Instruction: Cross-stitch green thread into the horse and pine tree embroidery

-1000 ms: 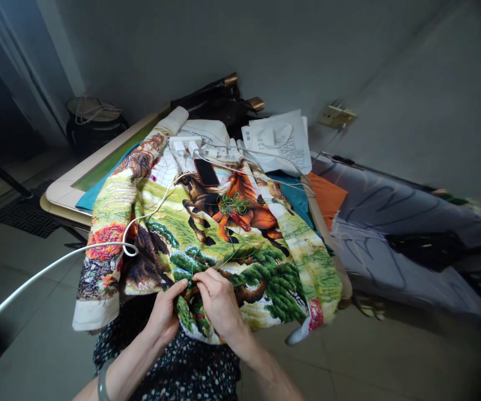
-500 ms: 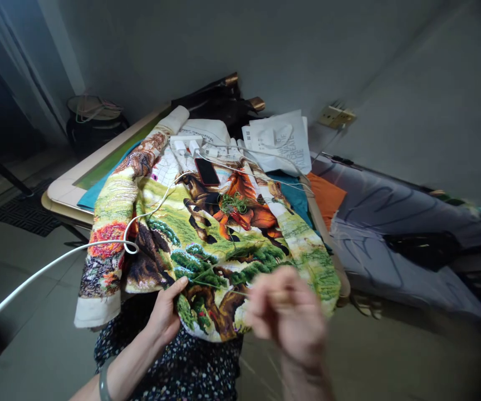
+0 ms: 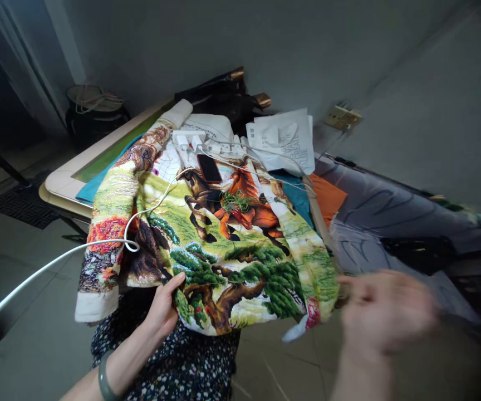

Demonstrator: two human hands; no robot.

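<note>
A cross-stitch canvas (image 3: 205,253), printed and stitched with horses, grass and a pine tree, drapes over the table's front edge. My left hand (image 3: 163,309) grips its lower left edge, thumb on top and fingers hidden beneath. Out beyond the canvas's right edge is my right hand (image 3: 384,312), smeared by motion. Its fingers look curled together in a pinch; what they hold cannot be made out. A tangle of green thread (image 3: 236,201) lies on the red horse. The canvas's stitched left part is rolled up (image 3: 113,200).
A dark phone (image 3: 209,168) and a white power strip (image 3: 188,137) rest on the canvas. One white cable (image 3: 57,273) loops across the left side. Behind are white printed bags (image 3: 282,139) and a black bundle (image 3: 215,92). Grey fabric (image 3: 374,206) lies at right.
My right hand has swung right, from in front of the canvas to beyond its right edge. The green thread that stretched toward it no longer shows. My left hand keeps its grip.
</note>
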